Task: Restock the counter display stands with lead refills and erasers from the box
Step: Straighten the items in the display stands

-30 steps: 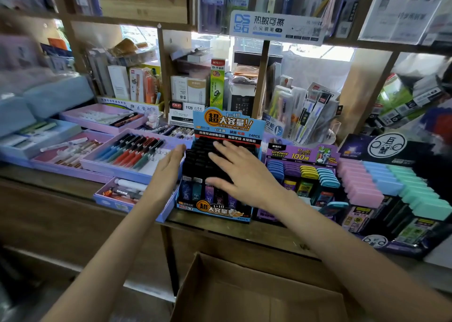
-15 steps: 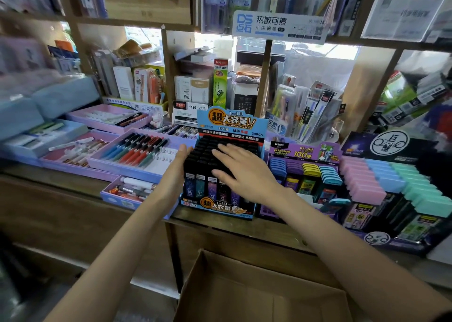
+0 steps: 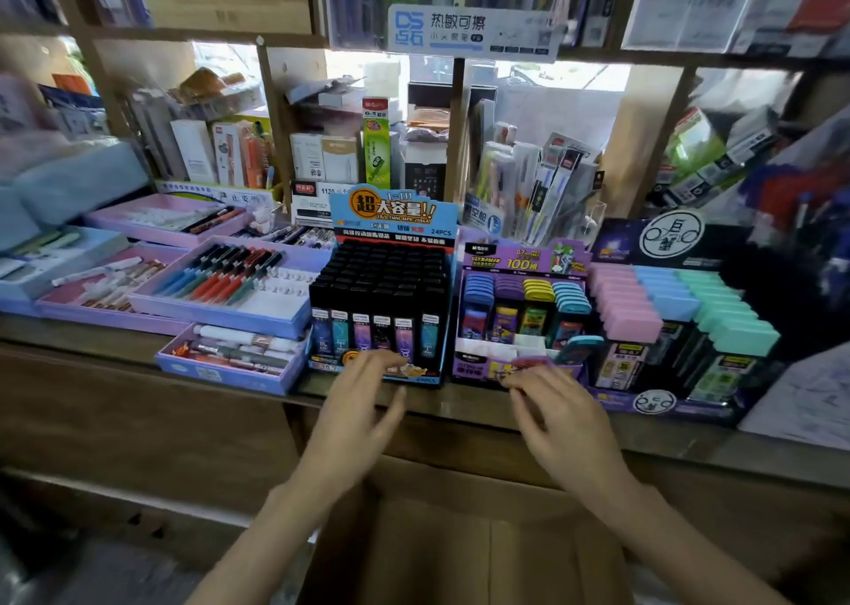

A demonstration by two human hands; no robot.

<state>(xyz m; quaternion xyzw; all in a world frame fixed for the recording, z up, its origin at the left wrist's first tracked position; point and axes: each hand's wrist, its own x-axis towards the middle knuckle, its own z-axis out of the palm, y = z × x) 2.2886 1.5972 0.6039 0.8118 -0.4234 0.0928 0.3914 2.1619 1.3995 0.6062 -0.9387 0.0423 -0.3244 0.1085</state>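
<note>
Both hands hover at the front edge of the worktop (image 3: 83, 331), above an open cardboard box (image 3: 460, 540) that stands on the floor below.

The left hand (image 3: 354, 416) reaches toward the bottom lip of the blue stand (image 3: 391, 211). Its fingers (image 3: 381, 365) are spread and nearly straight, and the tips are blurred just at the lip; whether they touch it cannot be told. They hold nothing.

The right hand (image 3: 561, 420) sits in front of the purple stand (image 3: 519, 259). Its fingers (image 3: 519, 390) are loosely bent and narrow, with nothing seen between them, though blur hides the tips.

The blue stand is packed with black-capped refills (image 3: 381, 282), and a row of coloured tubes shows at the front. The purple stand, just to its right, holds cases with blue, violet, yellow and teal caps. Further right is a dark stand (image 3: 667, 402) with pink, blue and green blocks in rows. Lilac pen trays (image 3: 221, 315) lie left of the blue stand.
</note>
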